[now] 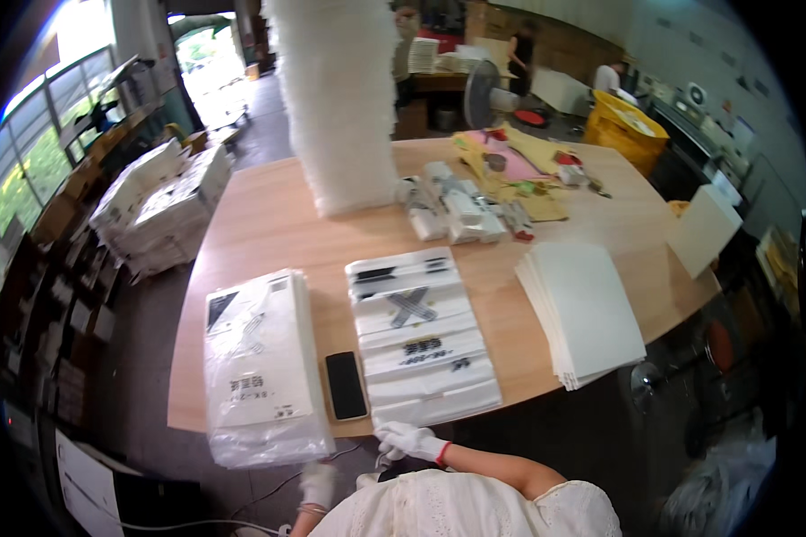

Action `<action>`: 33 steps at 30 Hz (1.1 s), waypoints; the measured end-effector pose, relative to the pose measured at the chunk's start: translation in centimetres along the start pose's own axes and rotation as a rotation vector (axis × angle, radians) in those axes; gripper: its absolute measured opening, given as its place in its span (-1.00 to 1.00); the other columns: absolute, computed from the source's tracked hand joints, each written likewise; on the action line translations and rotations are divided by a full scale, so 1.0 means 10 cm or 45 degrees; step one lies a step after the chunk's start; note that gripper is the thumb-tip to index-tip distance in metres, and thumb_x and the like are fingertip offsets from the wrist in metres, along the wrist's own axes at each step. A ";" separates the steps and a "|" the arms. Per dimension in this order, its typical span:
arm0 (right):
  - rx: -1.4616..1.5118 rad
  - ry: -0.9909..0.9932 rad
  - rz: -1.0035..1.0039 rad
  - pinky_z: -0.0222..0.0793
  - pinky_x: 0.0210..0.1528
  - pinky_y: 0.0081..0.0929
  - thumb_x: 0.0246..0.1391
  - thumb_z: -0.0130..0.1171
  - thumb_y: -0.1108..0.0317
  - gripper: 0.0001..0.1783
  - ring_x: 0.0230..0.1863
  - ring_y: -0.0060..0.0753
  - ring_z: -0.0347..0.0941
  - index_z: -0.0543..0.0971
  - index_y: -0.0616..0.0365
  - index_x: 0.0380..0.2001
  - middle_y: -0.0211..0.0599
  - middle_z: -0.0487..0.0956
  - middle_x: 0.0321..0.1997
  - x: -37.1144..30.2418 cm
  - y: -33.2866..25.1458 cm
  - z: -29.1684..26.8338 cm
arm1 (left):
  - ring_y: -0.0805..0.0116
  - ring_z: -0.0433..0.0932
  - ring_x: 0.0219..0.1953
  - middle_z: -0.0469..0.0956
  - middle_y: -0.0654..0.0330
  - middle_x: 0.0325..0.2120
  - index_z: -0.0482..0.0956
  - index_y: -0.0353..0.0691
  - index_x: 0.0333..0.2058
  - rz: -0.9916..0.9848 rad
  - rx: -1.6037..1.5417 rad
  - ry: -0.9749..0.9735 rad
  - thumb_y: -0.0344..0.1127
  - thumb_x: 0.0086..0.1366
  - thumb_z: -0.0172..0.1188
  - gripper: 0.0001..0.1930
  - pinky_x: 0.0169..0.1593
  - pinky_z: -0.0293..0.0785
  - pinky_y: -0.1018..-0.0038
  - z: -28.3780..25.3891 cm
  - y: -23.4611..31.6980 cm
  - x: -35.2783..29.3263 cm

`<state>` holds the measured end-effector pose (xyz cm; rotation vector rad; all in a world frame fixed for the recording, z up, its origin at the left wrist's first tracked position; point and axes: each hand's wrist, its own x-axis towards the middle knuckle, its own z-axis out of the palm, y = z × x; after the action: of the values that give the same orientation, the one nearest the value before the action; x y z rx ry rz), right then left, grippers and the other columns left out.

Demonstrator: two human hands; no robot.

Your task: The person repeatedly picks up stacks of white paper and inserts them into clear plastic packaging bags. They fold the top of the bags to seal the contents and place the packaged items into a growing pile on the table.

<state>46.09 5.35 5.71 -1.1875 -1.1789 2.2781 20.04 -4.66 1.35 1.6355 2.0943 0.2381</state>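
My right hand (410, 441), in a white glove with a red cuff, is at the table's near edge. Its fingers look drawn together by the lower left corner of a flat stack of printed white plastic bags (430, 376); what they hold, if anything, is too small to make out. Lower and to the left is my left hand (317, 485), also gloved in white, smeared by motion below a clear-wrapped pack of white sheets (269, 358). Between pack and bags lies a dark-screened phone (346, 386). A stack of plain white sheets (582, 309) rests to the right.
A tall white fluffy stack (336, 107) stands at the far side of the wooden table (242, 233). Small white packets (457, 206) and yellow and pink sheets (510, 157) lie beyond the bags. A stool (718, 345) stands right; wrapped bundles (161, 206) stand left. Other people are at the back.
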 end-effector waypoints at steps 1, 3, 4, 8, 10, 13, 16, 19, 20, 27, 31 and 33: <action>0.073 0.129 -0.062 0.36 -0.47 -0.65 0.17 -0.04 0.24 -0.67 -0.53 -0.62 0.38 0.37 0.11 -0.03 -0.40 0.49 -0.39 -0.12 0.14 -0.20 | 0.09 0.53 -0.36 0.54 0.02 -0.40 0.53 -0.18 -0.38 0.023 -0.649 -0.126 -0.32 0.10 0.13 -0.88 -0.30 0.45 0.25 -0.30 0.85 -0.12; 0.165 0.425 -0.047 0.44 -0.35 -0.59 0.06 -0.01 0.34 -0.58 -0.44 -0.49 0.49 0.36 0.19 0.01 -0.26 0.54 -0.31 -0.38 0.23 -0.50 | 0.01 0.50 -0.32 0.52 0.03 -0.37 0.52 -0.16 -0.37 0.488 -0.468 -0.109 -0.32 0.04 0.18 -0.85 -0.26 0.42 0.19 -0.31 1.56 0.05; 0.193 0.543 -0.087 0.44 -0.35 -0.57 0.11 -0.01 0.28 -0.60 -0.43 -0.46 0.50 0.37 0.19 0.01 -0.24 0.55 -0.30 -0.51 0.18 -0.58 | 0.00 0.49 -0.29 0.51 0.05 -0.36 0.53 -0.15 -0.37 0.707 -0.362 -0.032 -0.32 0.02 0.19 -0.84 -0.23 0.41 0.19 -0.26 1.79 0.26; 0.365 0.832 -0.282 0.45 -0.41 -0.50 0.19 -0.02 0.13 -0.67 -0.49 -0.51 0.48 0.42 0.16 -0.13 -0.31 0.52 -0.38 -1.12 0.36 -0.85 | 0.06 0.39 -0.11 0.50 0.17 -0.24 0.58 -0.05 -0.45 0.830 -0.158 0.236 -0.19 0.04 0.16 -0.87 -0.08 0.33 0.21 0.35 2.36 1.01; 0.423 0.908 -0.302 0.47 -0.40 -0.48 0.18 0.00 0.14 -0.69 -0.48 -0.46 0.49 0.43 0.12 -0.15 -0.31 0.52 -0.38 -1.29 0.50 -0.90 | 0.06 0.36 -0.08 0.50 0.19 -0.24 0.60 -0.04 -0.45 0.836 -0.005 0.139 -0.17 0.03 0.14 -0.85 -0.02 0.29 0.24 0.40 2.46 1.09; 0.418 0.956 -0.296 0.46 -0.40 -0.48 0.17 0.01 0.11 -0.65 -0.47 -0.47 0.48 0.42 0.13 -0.11 -0.29 0.51 -0.38 -1.45 0.69 -0.89 | 0.09 0.37 -0.10 0.53 0.25 -0.30 0.64 0.01 -0.44 0.893 -0.136 -0.027 -0.12 0.07 0.07 -0.80 0.03 0.24 0.23 0.37 2.34 1.26; 0.364 0.828 -0.200 0.46 -0.34 -0.47 0.18 -0.01 0.14 -0.62 -0.40 -0.46 0.49 0.37 0.14 -0.03 -0.27 0.50 -0.31 -1.40 0.71 -0.90 | 0.09 0.37 -0.09 0.55 0.18 -0.30 0.64 0.01 -0.40 0.726 -0.159 -0.304 -0.15 0.06 0.08 -0.80 0.05 0.24 0.27 0.22 2.35 1.30; 0.240 0.699 -0.177 0.47 -0.25 -0.47 0.20 -0.04 0.24 -0.61 -0.34 -0.45 0.48 0.34 0.18 0.04 -0.24 0.50 -0.24 -1.21 0.71 -0.97 | 0.10 0.37 -0.07 0.55 0.12 -0.31 0.61 -0.03 -0.40 0.576 -0.227 -0.618 -0.12 0.06 0.10 -0.79 0.07 0.22 0.30 0.17 2.48 1.40; 0.209 0.652 -0.145 0.47 -0.22 -0.48 0.21 -0.06 0.27 -0.61 -0.33 -0.45 0.47 0.34 0.22 0.05 -0.22 0.50 -0.22 -1.15 0.61 -0.95 | 0.11 0.37 -0.07 0.54 0.12 -0.32 0.61 -0.04 -0.41 0.530 -0.196 -0.663 -0.10 0.05 0.11 -0.78 0.07 0.22 0.29 0.04 2.56 1.33; 0.085 0.461 -0.304 0.47 -0.24 -0.53 0.20 -0.04 0.30 -0.61 -0.26 -0.51 0.45 0.32 0.26 0.03 -0.26 0.47 -0.19 -0.80 0.35 -0.93 | 0.17 0.36 -0.05 0.52 0.26 -0.35 0.59 0.00 -0.48 0.984 0.037 -0.065 -0.06 0.07 0.07 -0.79 0.05 0.19 0.23 0.41 2.34 1.29; 0.125 0.473 -0.276 0.47 -0.27 -0.56 0.19 -0.01 0.27 -0.63 -0.26 -0.54 0.45 0.34 0.26 -0.01 -0.29 0.49 -0.23 -0.79 0.30 -0.89 | 0.12 0.47 -0.22 0.57 0.20 -0.41 0.60 -0.02 -0.46 0.728 -0.204 -0.337 -0.08 0.10 0.08 -0.79 -0.11 0.34 0.27 0.26 2.36 1.37; 0.067 0.485 -0.181 0.46 -0.29 -0.57 0.18 0.00 0.25 -0.64 -0.26 -0.56 0.45 0.37 0.25 -0.04 -0.31 0.50 -0.25 -0.82 0.25 -0.84 | 0.07 0.52 -0.32 0.58 0.15 -0.45 0.61 -0.03 -0.43 0.513 -0.349 -0.495 -0.08 0.13 0.08 -0.78 -0.22 0.40 0.28 -0.02 2.52 1.24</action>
<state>57.92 3.43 5.44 -1.3909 -1.0155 1.8611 39.59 14.08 8.70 1.7530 1.3750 0.2945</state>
